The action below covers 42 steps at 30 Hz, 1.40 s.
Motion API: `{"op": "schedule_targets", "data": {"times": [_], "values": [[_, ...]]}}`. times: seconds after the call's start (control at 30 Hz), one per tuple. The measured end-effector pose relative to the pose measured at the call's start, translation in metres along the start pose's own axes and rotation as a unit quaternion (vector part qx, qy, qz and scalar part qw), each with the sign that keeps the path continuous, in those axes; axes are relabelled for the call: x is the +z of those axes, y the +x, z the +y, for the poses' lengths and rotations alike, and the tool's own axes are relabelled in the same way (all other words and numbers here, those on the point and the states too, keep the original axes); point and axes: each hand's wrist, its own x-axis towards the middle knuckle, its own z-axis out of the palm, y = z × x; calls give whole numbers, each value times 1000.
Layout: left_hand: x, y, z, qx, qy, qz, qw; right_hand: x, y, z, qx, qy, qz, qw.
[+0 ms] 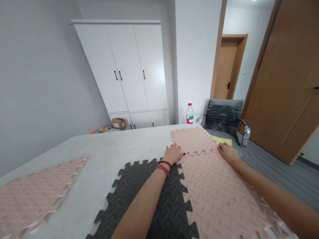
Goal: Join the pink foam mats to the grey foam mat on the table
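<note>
Left hand: the left hand (172,153) lies flat, palm down, fingers spread and holding nothing, pressing on the near left corner of the far pink mat (193,140), right where its toothed edge meets the next tile.
Right hand: the right hand (228,152) rests open and flat on the same seam's right end, at the table's edge; it grips nothing.
Why so placed: both hands sit at opposite ends of one joint, which looks like pressing the interlocking teeth down along their length.
Far pink mat: beyond both hands, lying flat, its teeth partly meshed with the tile nearer the person.
Near pink mat (219,199): under the right forearm, running back toward the person, flat on the table.
Dark grey mat (152,196): under the left forearm, joined along its right edge to the near pink mat by its teeth.
Loose pink mat (32,196): well apart, left of the left hand, unjoined and blurred.
Table (104,149): pale grey, carrying all the mats.
Beyond the hands: a plastic bottle (189,114) stands at the table's far edge; a grey chair (223,116) just beside the right hand's side holds a yellow sheet (223,140).
Background: a white wardrobe (127,66) and wooden doors (284,83).
</note>
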Motion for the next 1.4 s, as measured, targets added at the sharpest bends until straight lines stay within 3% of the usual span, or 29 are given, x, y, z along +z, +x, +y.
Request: {"op": "schedule_targets", "data": {"times": [0.63,0.9,1.03,1.13,1.27,1.4], "values": [[13,1,-10,21,-23,-1,1000,0,-1,-1,4,-28,4,1000],[3,-2,9,40,19,53,998,-13,0,-15,-22,-76,-6,997],[-4,-5,29,134,16,58,989,-31,-1,-35,-56,-92,-11,994],[-5,-4,36,185,7,45,982,-43,-10,-57,-117,-81,-18,990],[0,3,35,191,-2,22,981,-44,-30,-85,-215,-43,-43,975],[3,13,35,183,-10,-3,983,-37,-41,-96,-241,-24,-57,968]]}}
